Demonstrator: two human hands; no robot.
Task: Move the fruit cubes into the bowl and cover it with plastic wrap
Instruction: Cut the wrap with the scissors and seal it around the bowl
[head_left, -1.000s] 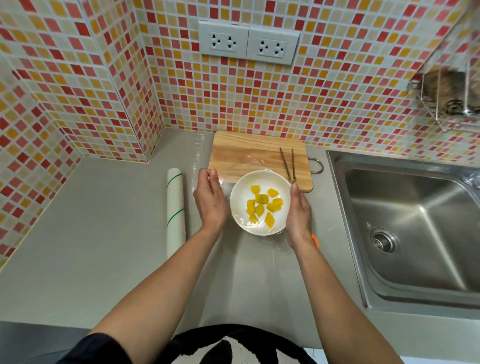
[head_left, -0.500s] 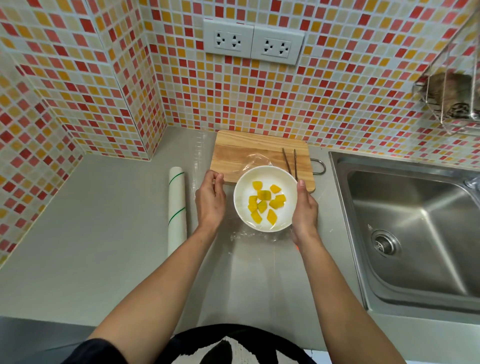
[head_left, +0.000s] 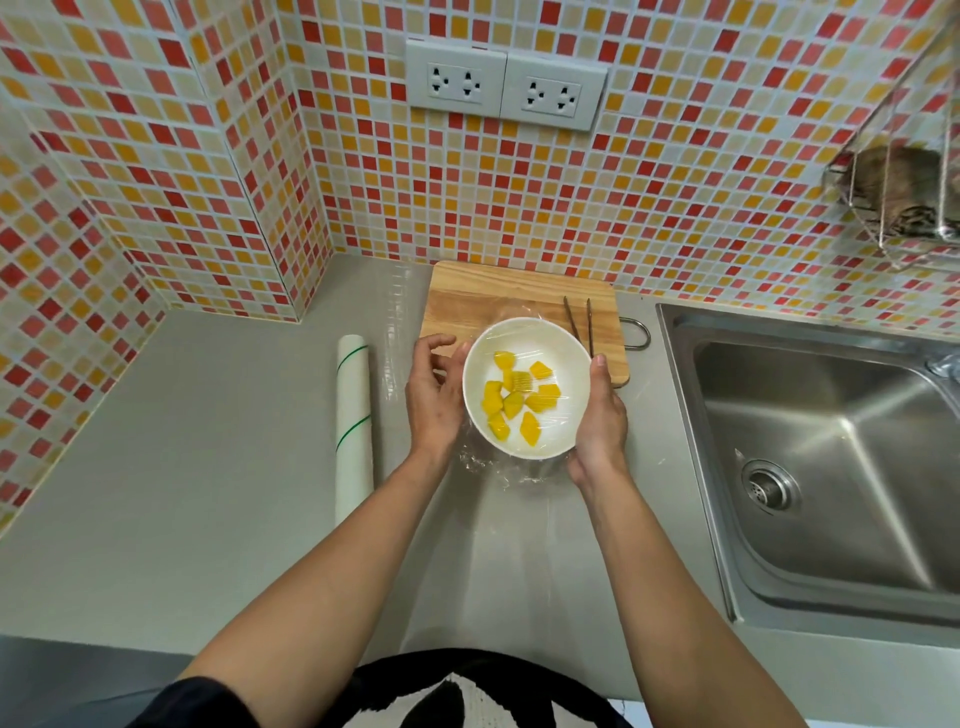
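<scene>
Left hand (head_left: 435, 402) fingers (head_left: 434, 342) newly curled, maybe pinching wrap (head_left: 501, 467) | right hand (head_left: 598, 422) grips bowl (head_left: 567, 358)

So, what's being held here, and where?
The round white wrap-covered bowl, by its sides: left hand at the left rim, right hand at the right.

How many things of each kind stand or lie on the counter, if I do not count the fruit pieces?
bowl: 1
sheet of wrap over the bowl: 1
cutting board: 1
roll of wrap: 1
dark sticks on the board: 2
Total: 6
</scene>
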